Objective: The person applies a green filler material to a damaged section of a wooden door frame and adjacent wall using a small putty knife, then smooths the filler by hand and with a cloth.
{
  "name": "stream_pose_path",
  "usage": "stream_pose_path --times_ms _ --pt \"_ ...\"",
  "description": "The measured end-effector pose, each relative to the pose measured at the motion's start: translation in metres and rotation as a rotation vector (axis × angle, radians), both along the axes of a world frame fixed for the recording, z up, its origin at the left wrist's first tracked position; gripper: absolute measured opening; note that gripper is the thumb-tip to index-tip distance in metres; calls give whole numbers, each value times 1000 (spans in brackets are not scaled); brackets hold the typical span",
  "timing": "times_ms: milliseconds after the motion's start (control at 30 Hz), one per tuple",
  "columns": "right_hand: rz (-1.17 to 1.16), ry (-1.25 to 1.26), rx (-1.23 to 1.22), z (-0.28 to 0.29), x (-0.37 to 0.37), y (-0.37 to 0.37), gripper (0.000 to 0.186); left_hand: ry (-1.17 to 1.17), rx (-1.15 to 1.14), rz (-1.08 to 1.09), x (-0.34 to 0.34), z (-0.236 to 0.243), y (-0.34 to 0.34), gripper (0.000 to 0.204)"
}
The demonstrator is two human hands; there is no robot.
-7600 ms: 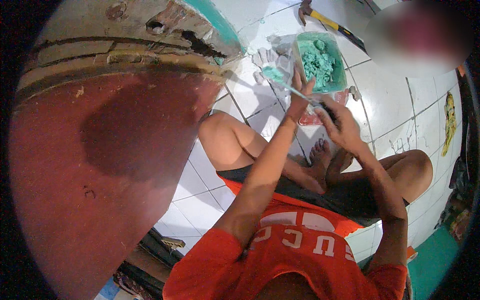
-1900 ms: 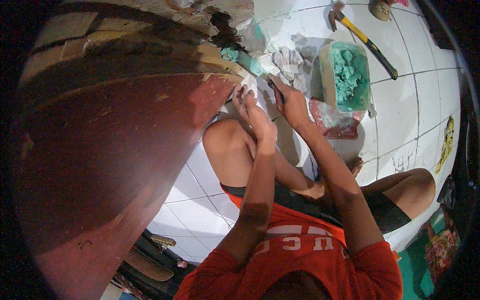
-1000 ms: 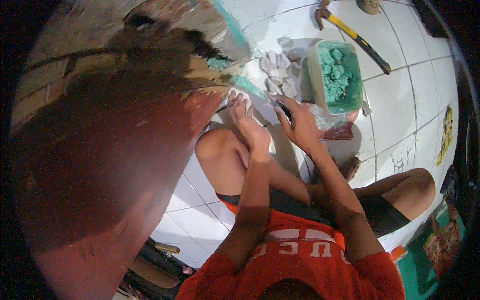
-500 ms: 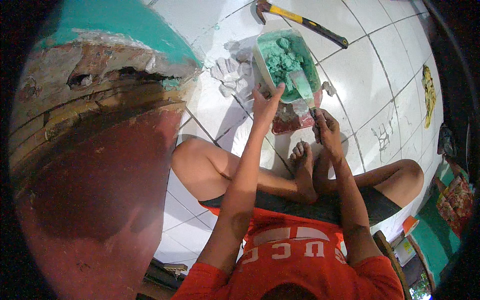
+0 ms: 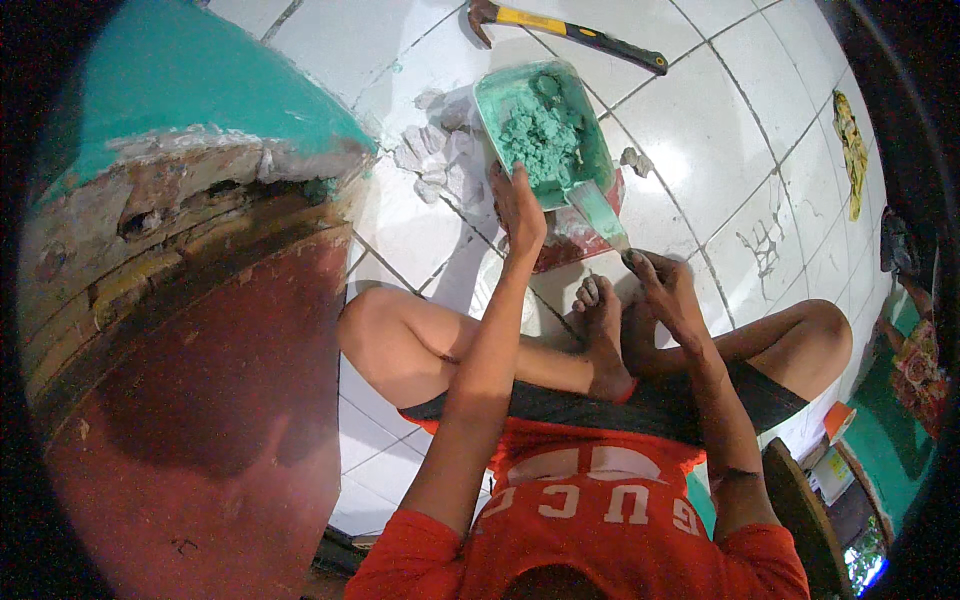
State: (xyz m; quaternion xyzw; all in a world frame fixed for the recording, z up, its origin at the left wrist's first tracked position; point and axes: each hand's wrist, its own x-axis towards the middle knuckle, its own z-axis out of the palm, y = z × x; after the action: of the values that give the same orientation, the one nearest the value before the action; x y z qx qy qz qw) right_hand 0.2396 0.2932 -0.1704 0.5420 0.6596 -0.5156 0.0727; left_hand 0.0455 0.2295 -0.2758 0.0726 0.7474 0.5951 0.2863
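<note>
A pale rectangular plastic tub (image 5: 604,150) holds lumpy green putty (image 5: 540,132). My left hand (image 5: 520,212) grips the tub's near left side, thumb at the rim and the other fingers partly hidden behind the wall. In my right hand (image 5: 664,288) is the handle of a putty knife (image 5: 600,216). Its wide blade is smeared with green and lies at the tub's near right corner, clear of the main heap of putty. A red flat piece (image 5: 570,250) with grey smears shows from under the tub's near end.
A claw hammer (image 5: 575,32) with a yellow and black handle lies beyond the tub. Grey-white rubble (image 5: 437,155) is on the tiles at left, a small chunk (image 5: 636,161) at right. The broken green wall edge (image 5: 330,150) stands left; a yellow wrapper (image 5: 850,155) lies far right.
The putty knife has drawn back from the putty toward the tub's near right corner, my right hand moving nearer to me. My left hand still holds the tub. The whole view has shifted slightly.
</note>
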Motion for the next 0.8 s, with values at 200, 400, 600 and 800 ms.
stream_pose_path --times_ms 200,400,600,800 --pt "-68 -59 -161 55 2 9 31 -59 -3 -20 0 -9 5 61" --pt "1 277 -64 55 -37 -8 28 53 -102 -149 -15 -36 -22 66" --pt "483 318 91 72 -128 -32 32 230 -423 -594 2 -30 -83 62" --pt "685 536 250 -21 -194 -45 36 96 -206 -588 0 15 -81 56"
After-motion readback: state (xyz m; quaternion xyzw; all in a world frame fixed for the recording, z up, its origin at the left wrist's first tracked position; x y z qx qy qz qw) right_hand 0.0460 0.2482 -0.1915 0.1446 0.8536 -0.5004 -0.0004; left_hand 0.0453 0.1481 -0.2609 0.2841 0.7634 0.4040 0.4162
